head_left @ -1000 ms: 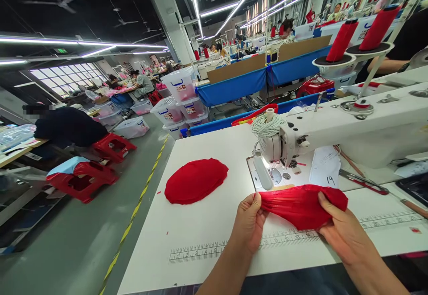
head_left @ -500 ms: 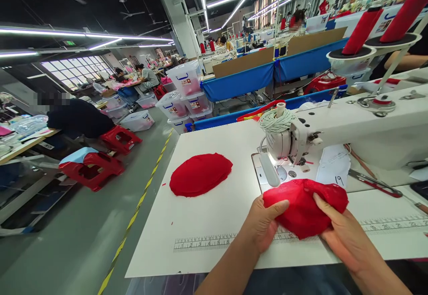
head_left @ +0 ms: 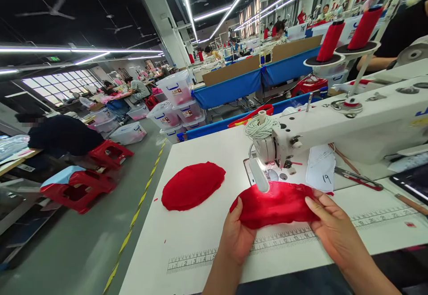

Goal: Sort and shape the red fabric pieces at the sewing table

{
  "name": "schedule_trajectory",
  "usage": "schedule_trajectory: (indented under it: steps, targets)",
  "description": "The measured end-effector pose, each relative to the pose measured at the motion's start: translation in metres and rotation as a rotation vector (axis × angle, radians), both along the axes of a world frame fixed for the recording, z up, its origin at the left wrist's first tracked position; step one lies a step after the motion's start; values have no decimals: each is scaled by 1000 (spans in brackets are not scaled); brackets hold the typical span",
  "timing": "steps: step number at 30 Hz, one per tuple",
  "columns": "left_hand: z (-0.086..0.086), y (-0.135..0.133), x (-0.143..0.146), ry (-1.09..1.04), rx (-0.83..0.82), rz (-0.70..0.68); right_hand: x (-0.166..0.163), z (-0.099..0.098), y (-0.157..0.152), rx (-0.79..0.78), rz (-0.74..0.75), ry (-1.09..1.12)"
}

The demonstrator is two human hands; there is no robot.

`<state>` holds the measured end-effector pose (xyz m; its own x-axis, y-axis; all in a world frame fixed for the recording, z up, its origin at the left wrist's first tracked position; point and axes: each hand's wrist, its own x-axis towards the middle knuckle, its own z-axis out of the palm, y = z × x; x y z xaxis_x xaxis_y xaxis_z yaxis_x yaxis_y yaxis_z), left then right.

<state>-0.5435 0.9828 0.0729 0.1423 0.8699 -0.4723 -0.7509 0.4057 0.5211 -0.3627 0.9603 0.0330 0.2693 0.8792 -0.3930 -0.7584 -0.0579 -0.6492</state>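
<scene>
A piece of red fabric [head_left: 277,205] lies spread flat on the white sewing table [head_left: 200,237], just in front of the sewing machine's needle area [head_left: 267,174]. My left hand [head_left: 236,237] grips its left end. My right hand [head_left: 334,230] presses on its right end with the fingers laid over the cloth. A stack of round red fabric pieces [head_left: 192,186] rests on the table to the left, apart from both hands.
The white sewing machine [head_left: 351,125] spans the right side, with red thread cones [head_left: 331,41] behind it. A paper slip marked 19 [head_left: 321,170] and scissors [head_left: 359,178] lie under its arm. Red stools [head_left: 78,188], storage bins [head_left: 174,103] and seated workers fill the aisle at left.
The red fabric went from bunched between my hands to spread flat and shifted left, toward the needle. My left hand moved left along its edge.
</scene>
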Motion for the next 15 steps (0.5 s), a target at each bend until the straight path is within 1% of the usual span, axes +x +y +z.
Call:
schedule_trajectory:
  steps: [5, 10, 13, 15]
  targets:
    - [-9, 3, -7, -59, -6, -37, -6, 1, -1, 52, -15, -38]
    - [-11, 7, -9, -22, -48, 17, -9, -3, -4, 63, 22, -84]
    - [-9, 7, -9, -24, -74, 2, -10, -8, -6, 88, 55, -185]
    - [-8, 5, -12, -21, -40, -64, -9, -9, -6, 141, 91, -307]
